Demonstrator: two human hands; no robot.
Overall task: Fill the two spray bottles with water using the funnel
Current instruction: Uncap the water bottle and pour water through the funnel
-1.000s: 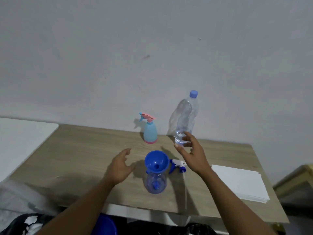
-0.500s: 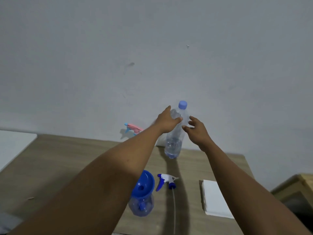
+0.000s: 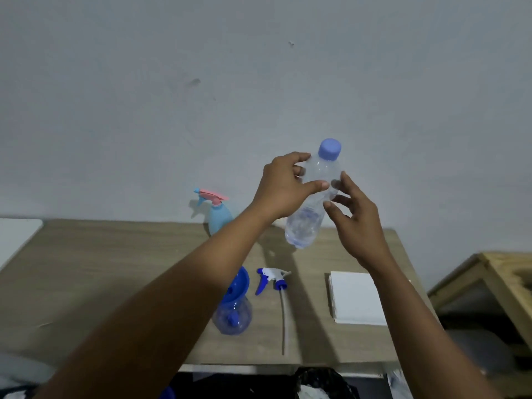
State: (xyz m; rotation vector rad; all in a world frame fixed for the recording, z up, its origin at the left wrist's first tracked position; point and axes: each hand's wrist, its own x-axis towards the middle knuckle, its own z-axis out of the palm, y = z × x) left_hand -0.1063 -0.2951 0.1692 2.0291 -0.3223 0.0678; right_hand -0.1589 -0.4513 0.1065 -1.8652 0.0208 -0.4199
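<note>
**Mia:** How will that clear thin plastic water bottle (image 3: 309, 223) feel to hold?

**Tom:** Light, I think. Water sits only in its lower part. The sides look thin and soft, so a hard squeeze could dent them. It might slip if it is wet. I would hold it round the middle with one hand and twist the round blue cap (image 3: 330, 149) with the other.

**Mia:** What does it look like?

**Tom:** It is see-through, tall and thin. The cap is on. It leans a little, with the cap up and to the right.

**Mia:** Where is it?

**Tom:** It is up in the air over the back of the light wooden table (image 3: 115, 269), not touching it.

**Mia:** Who has it?

**Tom:** The left hand (image 3: 283, 191) holds it near the top, thumb in front and fingers round the back. The right hand (image 3: 357, 223) is right beside it with loose, spread fingers. I can't tell if they touch it.

**Mia:** And under it?

**Tom:** The blue plastic funnel (image 3: 240, 283) sits in the neck of the round clear blue spray bottle (image 3: 233, 318). Just beside that lies the white and blue spray head (image 3: 270, 279) with its long tube. The light blue spray bottle with a pink trigger (image 3: 219, 218) stands at the back of the table. A white paper stack (image 3: 355, 298) lies on the right.
</note>
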